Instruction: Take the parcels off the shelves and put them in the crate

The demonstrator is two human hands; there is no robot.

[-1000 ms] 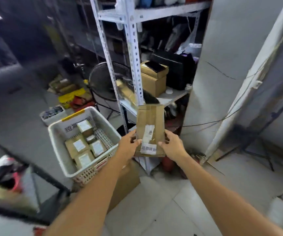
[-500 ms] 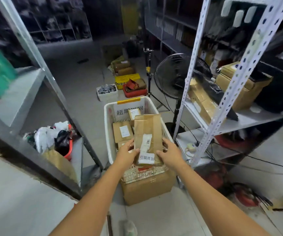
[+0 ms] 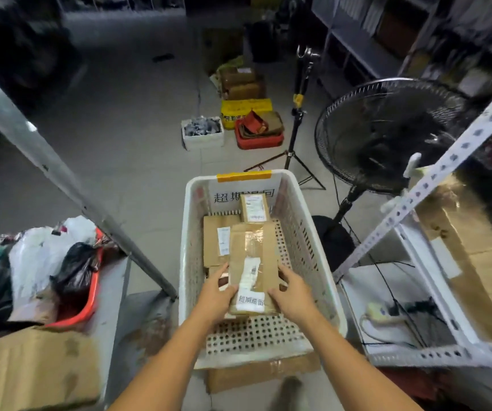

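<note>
Parcel storeroom: metal shelving [image 3: 434, 170], labelled cartons [image 3: 240, 81], concrete floor [image 3: 126, 137].

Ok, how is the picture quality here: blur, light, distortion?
Head view: the parcel, left hand and right hand at the crate read fairly sharp. The edges smear, like the shelf upright. The far floor is dim, and the wide-angle lens bows straight lines.

A long brown cardboard parcel [image 3: 253, 256], taped and white-labelled, is held lengthwise inside the white perforated crate [image 3: 307, 226], its near end between the left fingers [image 3: 222, 271] and right fingers [image 3: 286, 274]. Beyond the fingers lie a flat brown parcel [image 3: 212, 241] and a small labelled box [image 3: 254, 207].
</note>
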